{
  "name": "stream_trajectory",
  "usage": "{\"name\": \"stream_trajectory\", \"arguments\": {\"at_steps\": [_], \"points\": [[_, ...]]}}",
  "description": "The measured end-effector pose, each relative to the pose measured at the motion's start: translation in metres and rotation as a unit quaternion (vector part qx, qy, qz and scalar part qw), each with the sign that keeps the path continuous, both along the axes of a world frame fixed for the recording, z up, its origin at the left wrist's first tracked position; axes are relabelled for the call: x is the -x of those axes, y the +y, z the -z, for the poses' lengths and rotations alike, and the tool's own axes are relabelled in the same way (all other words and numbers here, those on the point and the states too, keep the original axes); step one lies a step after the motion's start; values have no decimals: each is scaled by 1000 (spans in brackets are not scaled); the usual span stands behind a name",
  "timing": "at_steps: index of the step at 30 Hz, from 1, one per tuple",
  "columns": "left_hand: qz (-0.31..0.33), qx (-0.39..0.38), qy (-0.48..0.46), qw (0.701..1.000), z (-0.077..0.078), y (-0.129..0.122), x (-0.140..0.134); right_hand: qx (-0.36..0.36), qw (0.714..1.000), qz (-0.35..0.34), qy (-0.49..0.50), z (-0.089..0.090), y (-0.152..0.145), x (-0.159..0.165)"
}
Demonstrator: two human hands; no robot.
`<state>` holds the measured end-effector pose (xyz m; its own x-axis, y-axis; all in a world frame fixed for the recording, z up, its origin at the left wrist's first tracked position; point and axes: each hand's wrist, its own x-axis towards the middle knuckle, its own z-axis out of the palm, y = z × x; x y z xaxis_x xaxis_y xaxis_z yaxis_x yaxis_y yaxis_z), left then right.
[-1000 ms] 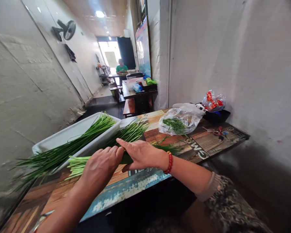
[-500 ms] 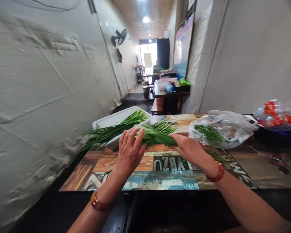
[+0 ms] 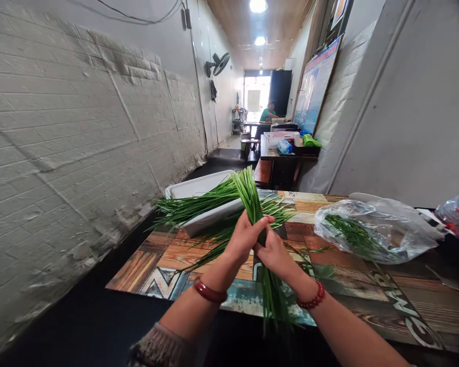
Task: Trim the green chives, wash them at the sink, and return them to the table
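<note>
head view, fingers first: what's in them?

left hand point(image 3: 240, 237) and right hand point(image 3: 276, 255) meet, fingers point(image 3: 262, 223) curled closed round one bundle of long greens point(image 3: 248, 187); some fingertips hidden.

where's the bundle?

held over the counter point(image 3: 162, 247), pale stem ends up and away, dark leaf ends hanging past the near edge.

wrists?

dark red bangle point(image 3: 210, 292) left, red bead bracelet point(image 3: 313, 298) right.

around them?

white tray point(image 3: 212, 216) just beyond, more greens point(image 3: 202, 200) in it, leaves over its left end. loose pile point(image 3: 277, 208) beside it, partly hidden. clear plastic bag point(image 3: 400, 232) with greens, off right.

farther?

person in green point(image 3: 268, 114) at a far table; fan point(image 3: 221, 64) on left wall.
</note>
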<state>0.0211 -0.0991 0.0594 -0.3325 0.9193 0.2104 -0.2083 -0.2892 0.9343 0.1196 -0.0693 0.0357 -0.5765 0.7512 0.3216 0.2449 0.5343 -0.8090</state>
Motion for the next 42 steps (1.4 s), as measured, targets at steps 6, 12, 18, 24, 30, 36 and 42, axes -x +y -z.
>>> {"name": "stream_trajectory", "arguments": {"at_steps": [6,12,18,24,30,36,42], "points": [[-37,-17,138,990,-59,6,76,109,975,-191,29,26,-5,10],[-211,60,598,771,-93,34,146,173,973,-151,-9,75,36,4],[-214,177,780,561,-53,84,168,141,982,-113,-48,101,69,-2],[-223,247,747,576,-1,136,196,93,989,-100,-56,107,69,-3],[-105,322,685,645,37,154,211,82,990,-98,-60,101,70,-5],[-243,146,705,650,18,138,180,65,991,-96,-64,92,73,-10],[-100,-49,655,748,39,107,94,9,993,-92,-72,96,77,-11]]}}
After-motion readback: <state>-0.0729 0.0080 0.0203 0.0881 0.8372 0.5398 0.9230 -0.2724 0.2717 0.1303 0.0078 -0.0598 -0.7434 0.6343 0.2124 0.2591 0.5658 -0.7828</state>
